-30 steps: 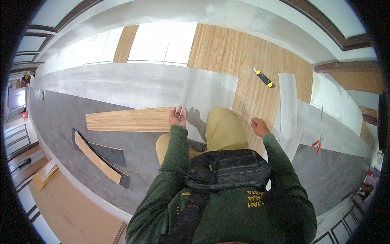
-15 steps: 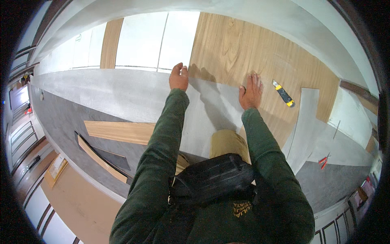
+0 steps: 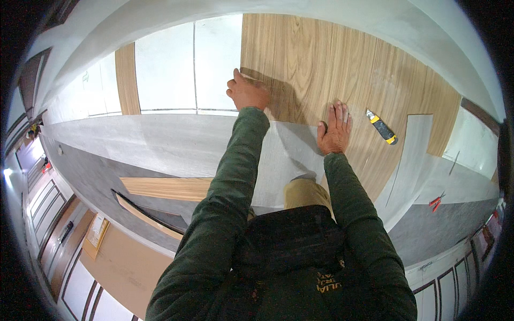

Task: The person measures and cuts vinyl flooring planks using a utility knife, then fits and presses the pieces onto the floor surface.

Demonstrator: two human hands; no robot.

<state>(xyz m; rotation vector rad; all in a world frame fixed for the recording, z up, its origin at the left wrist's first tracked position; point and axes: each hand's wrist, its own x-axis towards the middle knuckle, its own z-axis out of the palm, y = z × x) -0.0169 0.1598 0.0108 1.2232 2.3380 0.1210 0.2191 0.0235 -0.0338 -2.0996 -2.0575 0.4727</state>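
My left hand (image 3: 247,91) is at the left edge of the wood-grain planks (image 3: 294,59), beside white tiles (image 3: 165,64). Its fingers are bent and slightly apart at the seam, the thumb hidden, with nothing visibly held. My right hand (image 3: 333,131) lies open with spread fingers on the planks, near their border with the pale grey strip (image 3: 187,134). A yellow-and-black utility knife (image 3: 381,126) lies just right of it. Farther right a narrow grey piece (image 3: 412,144) rests over the flooring. My knee (image 3: 305,195) is below, between my arms.
Loose wood-look planks (image 3: 160,187) and dark narrow pieces (image 3: 166,219) lie on grey flooring (image 3: 96,166) at left. Red-handled pliers (image 3: 435,203) lie at right. A brown board (image 3: 120,275) is at lower left. A pale wall (image 3: 267,6) curves along the top.
Both hands have moved forward onto the flooring ahead. The right hand has settled flat beside the knife; the left has reached farther to the plank edge, fingers turning leftward. The view has shifted.
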